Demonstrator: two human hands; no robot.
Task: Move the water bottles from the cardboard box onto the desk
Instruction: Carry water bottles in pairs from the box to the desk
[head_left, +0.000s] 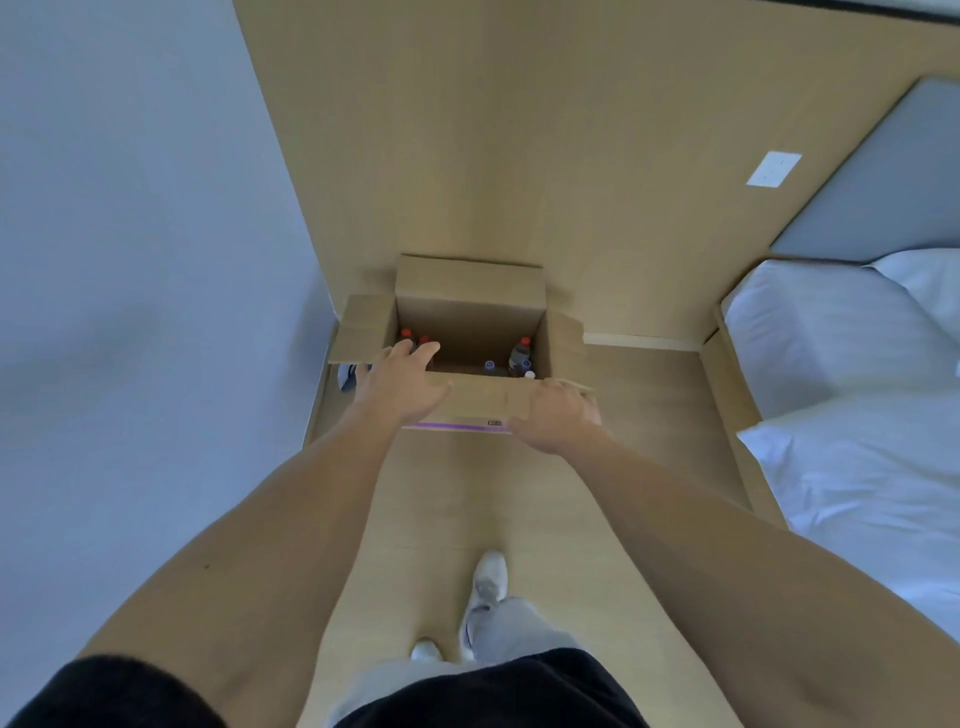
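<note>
1. Cardboard box (470, 312) stands open on the floor (639, 415), against the wall.
2. Bottles (519, 353) stand inside it; two red-capped ones are just beyond the left fingertips.
3. Left hand (400, 384) reaches over the near flap, fingers relaxed and a little apart, holding nothing.
4. Right hand (558, 415) rests on the near flap; its fingers seem curled over the edge.

We see a light wooden floor (623, 395). On it stands an open cardboard box (467, 306) against the wall. White shoes (488, 577) stand nearer us.
</note>
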